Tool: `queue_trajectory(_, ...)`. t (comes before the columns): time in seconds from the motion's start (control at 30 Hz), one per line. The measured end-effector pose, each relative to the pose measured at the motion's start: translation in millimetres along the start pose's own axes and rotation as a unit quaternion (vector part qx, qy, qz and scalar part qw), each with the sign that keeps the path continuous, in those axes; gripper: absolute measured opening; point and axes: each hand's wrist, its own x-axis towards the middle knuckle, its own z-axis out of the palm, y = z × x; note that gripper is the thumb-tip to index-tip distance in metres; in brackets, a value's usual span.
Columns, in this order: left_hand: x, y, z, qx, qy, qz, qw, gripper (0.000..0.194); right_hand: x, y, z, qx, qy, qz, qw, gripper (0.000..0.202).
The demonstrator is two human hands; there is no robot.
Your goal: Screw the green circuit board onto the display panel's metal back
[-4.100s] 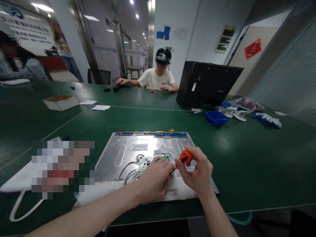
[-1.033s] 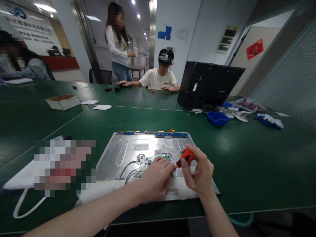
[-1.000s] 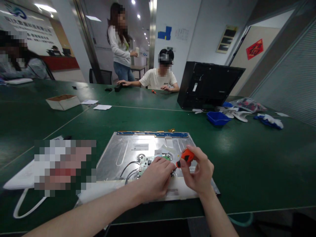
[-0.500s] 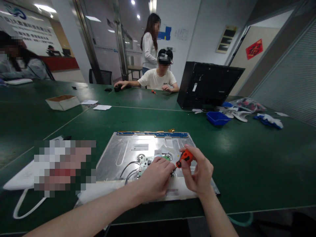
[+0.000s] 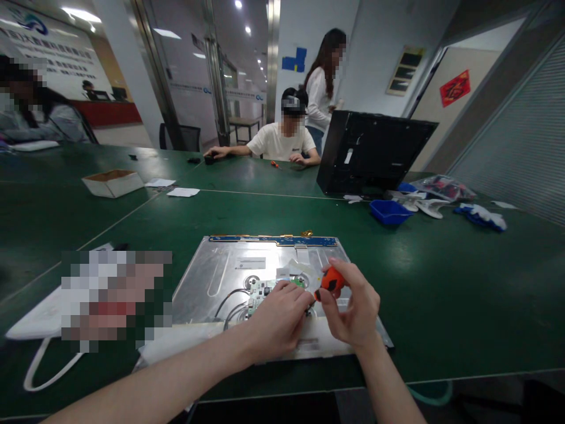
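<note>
An orange-and-black screwdriver (image 5: 332, 280) is gripped by the fingers of my right hand (image 5: 358, 303), its shaft slanting down and left. My left hand (image 5: 285, 312) lies curled over the board, with its fingertips by the screwdriver's lower end. What those fingers pinch, if anything, is hidden. Beneath both hands is a flat silver metal panel (image 5: 212, 265), with a blue circuit strip (image 5: 273, 240) along its far edge. A small pale green circuit board (image 5: 260, 290) with dark cables on its left sits on the panel, partly covered by my left hand.
A white bag (image 5: 39, 312) lies left of the panel. Further off are an open box (image 5: 112, 185), a blue tray (image 5: 391, 213), gloves (image 5: 481, 217) and a black monitor (image 5: 379, 153). A seated person (image 5: 285, 141) is across the table (image 5: 463, 282); another (image 5: 320, 94) stands behind.
The screwdriver's handle has turned in my right fingers, and my right thumb has shifted slightly left. My left hand stays put. The standing person has moved right.
</note>
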Motion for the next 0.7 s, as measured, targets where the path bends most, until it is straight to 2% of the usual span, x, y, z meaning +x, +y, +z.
queue_trajectory(0.2, -0.1, 1.1, -1.2, 0.001, 0.005, 0.001, 1.000, 0.027, 0.3, -1.1, -0.6, 0.014, 0.000, 0.003, 1.000, 0.052)
queue_trajectory(0.47, -0.1, -0.3, 1.9, -0.004, 0.017, 0.008, 1.000, 0.028, -0.6, 3.0, 1.7, -0.018, 0.028, -0.022, 0.999, 0.054)
queue_trajectory(0.7, -0.4, 0.5, 0.5, -0.005, 0.010, 0.005, 1.000, 0.024, -0.1, -0.4, -1.0, 0.022, -0.003, -0.003, 1.000, 0.050)
